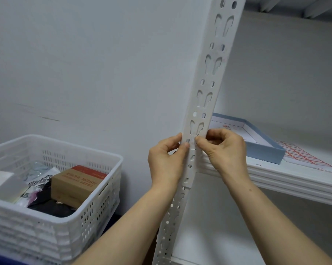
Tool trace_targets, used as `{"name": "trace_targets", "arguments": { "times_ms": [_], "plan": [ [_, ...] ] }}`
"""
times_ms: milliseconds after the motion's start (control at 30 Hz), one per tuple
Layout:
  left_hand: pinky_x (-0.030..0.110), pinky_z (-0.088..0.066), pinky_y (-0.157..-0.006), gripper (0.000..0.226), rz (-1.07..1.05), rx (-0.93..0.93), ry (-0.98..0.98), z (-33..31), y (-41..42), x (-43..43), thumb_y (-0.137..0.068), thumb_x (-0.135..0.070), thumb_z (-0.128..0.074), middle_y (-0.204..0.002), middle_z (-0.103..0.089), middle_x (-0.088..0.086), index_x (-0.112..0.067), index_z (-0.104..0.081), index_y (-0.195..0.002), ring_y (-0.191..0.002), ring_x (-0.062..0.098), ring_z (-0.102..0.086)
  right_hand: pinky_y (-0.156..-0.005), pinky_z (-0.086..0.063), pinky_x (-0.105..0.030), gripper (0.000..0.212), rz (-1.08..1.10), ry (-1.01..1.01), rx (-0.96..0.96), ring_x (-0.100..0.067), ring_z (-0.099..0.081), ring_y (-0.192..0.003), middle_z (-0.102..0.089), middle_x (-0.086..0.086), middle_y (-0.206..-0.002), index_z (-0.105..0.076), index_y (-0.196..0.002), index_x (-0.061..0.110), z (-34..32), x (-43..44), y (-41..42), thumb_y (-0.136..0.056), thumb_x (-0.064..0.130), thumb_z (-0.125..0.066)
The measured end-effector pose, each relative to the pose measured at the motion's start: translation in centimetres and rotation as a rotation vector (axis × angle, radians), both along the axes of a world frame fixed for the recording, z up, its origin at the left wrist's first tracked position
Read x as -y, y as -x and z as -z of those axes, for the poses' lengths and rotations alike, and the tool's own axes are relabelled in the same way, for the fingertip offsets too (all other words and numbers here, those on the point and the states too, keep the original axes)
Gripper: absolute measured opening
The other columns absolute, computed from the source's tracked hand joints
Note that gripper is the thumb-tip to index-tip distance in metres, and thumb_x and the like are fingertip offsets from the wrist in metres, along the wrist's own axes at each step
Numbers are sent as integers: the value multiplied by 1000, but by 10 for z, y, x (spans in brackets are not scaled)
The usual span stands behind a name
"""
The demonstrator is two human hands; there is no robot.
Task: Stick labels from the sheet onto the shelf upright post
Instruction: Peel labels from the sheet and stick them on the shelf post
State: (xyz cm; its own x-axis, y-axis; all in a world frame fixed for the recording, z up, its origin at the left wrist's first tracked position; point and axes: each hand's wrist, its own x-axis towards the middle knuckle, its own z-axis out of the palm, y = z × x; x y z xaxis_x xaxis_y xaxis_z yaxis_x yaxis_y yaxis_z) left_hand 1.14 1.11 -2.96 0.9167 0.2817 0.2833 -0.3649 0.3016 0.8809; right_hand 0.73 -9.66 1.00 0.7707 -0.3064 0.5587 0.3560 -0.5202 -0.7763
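Two hands, left hand and right hand, fingers curled, pinch one shelf upright post from either side, its long axis rising and leaning right, any label beneath the fingertips too pale to tell; beyond, nearer the right hand, one label sheet lies flat on the shelf.

Post, 12 to 6 o'clock: I read it as punched metal under matt white paint, slightly chalky. Basket, 8 o'clock: moulded white plastic, faint sheen, perforated walls. Box inside it: matt brown cardboard, red printed top. Tray, 3 o'clock: smooth blue card. Sheet, 4 o'clock: glossy red-lined paper. Shelf: smooth white, ribbed edge. Wall, 10 o'clock: matt paint, scuffed.
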Motion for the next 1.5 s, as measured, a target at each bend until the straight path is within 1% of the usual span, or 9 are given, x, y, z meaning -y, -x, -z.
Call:
{"name": "trace_targets", "arguments": {
  "times_ms": [267,333,400,467,633,867,1033,1233,1500],
  "plan": [
    [28,-51,-94,28,23,6,-16,-2,6,-4,-79,-6,-74,-106,-71,1,-18,-70,-104,-96,8,-67,-77,-56,-25,27,-118,-137,-25,-9,-69,-80,-71,7,-83,-69,-89,19,-1,4,6,-66,23,-83],
    [20,-50,-90,29,10,6,-21,-1,7,-4,-80,-7,-73,-105,-71,-1,-16,-70,-107,-96,6,-66,-78,-56,-27,30,-139,-169,-34,-10,-70,-80,-72,4,-83,-69,-90,16,-1,5,8,-65,21,-84],
    [5,-46,-77,29,-33,19,-46,0,9,-5,-81,-10,-73,-102,-69,-6,-20,-69,-108,-94,1,-64,-79,-57,-28,30,-160,-206,-33,-11,-71,-79,-73,2,-82,-70,-90,14,0,7,10,-64,16,-84],
    [2,-43,-71,28,-82,38,-79,0,11,-5,-81,-12,-73,-100,-68,-11,-24,-69,-106,-88,-3,-62,-79,-57,-27,27,-179,-244,-34,-10,-71,-77,-73,3,-80,-69,-88,16,1,9,11,-65,10,-83],
    [14,-47,-79,29,-91,21,-92,-5,12,-3,-80,-11,-74,-95,-69,-10,-19,-69,-107,-85,1,-63,-81,-56,-29,21,-126,-152,-40,-9,-70,-79,-72,7,-82,-70,-87,20,0,5,8,-70,13,-80],
    [16,-48,-77,27,-92,-14,-112,-12,6,-3,-79,-11,-74,-88,-69,-11,-17,-70,-105,-79,2,-64,-75,-55,-26,24,-16,-52,-46,-9,-67,-74,-71,8,-80,-71,-94,15,-3,-2,1,-70,17,-74],
    [16,-49,-76,20,-129,-5,-228,-19,1,-7,-77,-16,-74,-81,-67,-14,-19,-71,-97,-76,0,-63,-72,-53,-25,23,8,-43,-37,-9,-65,-71,-68,9,-77,-68,-91,16,-3,-3,-1,-69,18,-75],
    [34,-55,-84,21,-141,-8,-320,-23,-2,-9,-72,-25,-79,-83,-70,-4,-24,-66,-88,-81,13,-67,-74,-54,-24,19,-63,-119,-22,-12,-67,-77,-70,6,-80,-67,-84,20,-1,0,0,-70,15,-79],
    [37,-56,-80,23,-169,-16,-396,-27,-5,-10,-67,-27,-81,-76,-70,-4,-21,-68,-85,-75,13,-67,-84,-55,-29,24,-205,-170,-72,-10,-70,-84,-74,4,-84,-73,-92,17,0,7,7,-72,4,-71]
  ]
}}
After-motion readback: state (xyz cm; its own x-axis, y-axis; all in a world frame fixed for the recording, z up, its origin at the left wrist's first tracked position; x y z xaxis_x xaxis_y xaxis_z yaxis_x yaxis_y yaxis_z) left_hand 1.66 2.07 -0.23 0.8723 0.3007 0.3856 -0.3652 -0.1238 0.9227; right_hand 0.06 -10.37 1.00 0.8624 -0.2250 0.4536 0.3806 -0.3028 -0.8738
